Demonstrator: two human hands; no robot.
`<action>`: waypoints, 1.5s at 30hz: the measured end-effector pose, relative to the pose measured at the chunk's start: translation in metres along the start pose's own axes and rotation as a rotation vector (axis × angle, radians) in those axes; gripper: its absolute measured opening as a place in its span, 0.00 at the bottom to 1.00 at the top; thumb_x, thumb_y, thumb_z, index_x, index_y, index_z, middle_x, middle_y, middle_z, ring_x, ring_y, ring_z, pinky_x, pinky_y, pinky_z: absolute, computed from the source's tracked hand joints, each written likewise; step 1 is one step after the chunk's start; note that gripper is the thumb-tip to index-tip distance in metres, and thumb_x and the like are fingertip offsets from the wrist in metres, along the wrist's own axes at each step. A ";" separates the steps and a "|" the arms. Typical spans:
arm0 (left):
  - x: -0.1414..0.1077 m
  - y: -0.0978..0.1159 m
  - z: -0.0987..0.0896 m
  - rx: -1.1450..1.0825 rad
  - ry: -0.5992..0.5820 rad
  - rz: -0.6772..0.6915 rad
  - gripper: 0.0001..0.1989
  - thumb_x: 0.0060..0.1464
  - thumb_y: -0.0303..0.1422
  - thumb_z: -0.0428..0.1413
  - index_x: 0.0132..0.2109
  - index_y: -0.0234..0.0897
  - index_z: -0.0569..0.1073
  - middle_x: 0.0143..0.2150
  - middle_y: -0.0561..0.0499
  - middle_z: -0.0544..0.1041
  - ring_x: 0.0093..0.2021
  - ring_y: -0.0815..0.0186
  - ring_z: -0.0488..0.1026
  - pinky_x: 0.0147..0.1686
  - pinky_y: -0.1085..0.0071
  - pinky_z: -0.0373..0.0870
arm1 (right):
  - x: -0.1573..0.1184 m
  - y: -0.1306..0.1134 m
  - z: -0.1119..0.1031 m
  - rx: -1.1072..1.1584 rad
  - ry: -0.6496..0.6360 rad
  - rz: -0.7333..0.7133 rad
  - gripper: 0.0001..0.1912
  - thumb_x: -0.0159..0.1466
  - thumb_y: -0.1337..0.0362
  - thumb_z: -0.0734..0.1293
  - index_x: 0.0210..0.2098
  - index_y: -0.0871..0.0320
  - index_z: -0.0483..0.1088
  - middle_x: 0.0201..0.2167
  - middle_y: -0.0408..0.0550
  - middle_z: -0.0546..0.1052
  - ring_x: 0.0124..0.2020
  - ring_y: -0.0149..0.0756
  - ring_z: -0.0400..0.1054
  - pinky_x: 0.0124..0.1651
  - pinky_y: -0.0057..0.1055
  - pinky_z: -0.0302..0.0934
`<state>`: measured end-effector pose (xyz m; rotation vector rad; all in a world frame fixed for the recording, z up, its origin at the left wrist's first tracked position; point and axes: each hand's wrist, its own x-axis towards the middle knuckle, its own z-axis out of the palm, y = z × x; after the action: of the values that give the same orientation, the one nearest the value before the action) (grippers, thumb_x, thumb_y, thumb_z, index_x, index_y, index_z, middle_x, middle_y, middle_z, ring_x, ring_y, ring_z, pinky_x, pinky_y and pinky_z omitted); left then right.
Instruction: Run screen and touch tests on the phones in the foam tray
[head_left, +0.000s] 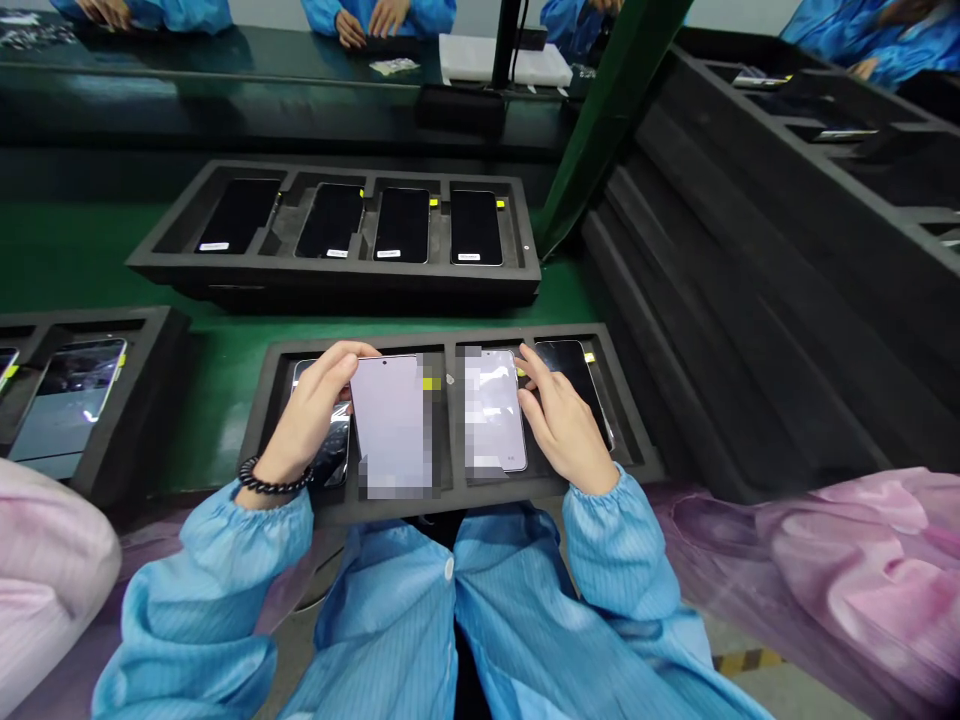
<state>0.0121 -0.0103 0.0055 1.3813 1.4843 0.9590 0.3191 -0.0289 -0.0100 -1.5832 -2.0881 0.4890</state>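
Left hand (309,412) grips left lit phone (390,420); right hand (568,425) at right lit phone (501,415), grip unclear. Keep to edges.

I see a light-blue smock (390,620) with fine lengthwise stripes, its long sleeves (622,560) loose and creased. I make out gathered cuffs (594,498) at the left hand (311,405) and the right hand (564,425), a round white button (449,568) in front, and a black coiled band (274,487) around the left wrist (289,455).
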 end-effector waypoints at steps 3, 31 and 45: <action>-0.010 -0.009 -0.003 -0.148 -0.042 -0.078 0.22 0.55 0.49 0.57 0.49 0.38 0.72 0.35 0.51 0.75 0.31 0.66 0.69 0.30 0.71 0.65 | 0.000 0.001 0.001 0.062 0.049 0.019 0.28 0.75 0.58 0.55 0.72 0.52 0.51 0.62 0.52 0.73 0.55 0.45 0.69 0.58 0.46 0.66; -0.110 0.022 0.061 -0.241 0.220 -0.032 0.25 0.65 0.49 0.49 0.53 0.33 0.78 0.46 0.45 0.83 0.42 0.60 0.79 0.38 0.70 0.75 | -0.011 -0.082 -0.013 0.383 0.283 -0.847 0.19 0.75 0.60 0.61 0.27 0.58 0.67 0.21 0.43 0.71 0.23 0.29 0.60 0.23 0.30 0.52; -0.121 0.027 0.060 -0.214 0.164 0.096 0.20 0.68 0.42 0.46 0.49 0.37 0.79 0.31 0.52 0.77 0.24 0.71 0.68 0.26 0.75 0.66 | -0.018 -0.074 -0.009 0.459 0.314 -0.886 0.18 0.74 0.59 0.62 0.28 0.57 0.71 0.21 0.43 0.71 0.21 0.28 0.61 0.25 0.29 0.55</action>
<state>0.0787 -0.1294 0.0224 1.2512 1.3971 1.2793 0.2698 -0.0659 0.0352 -0.3668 -1.9881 0.3242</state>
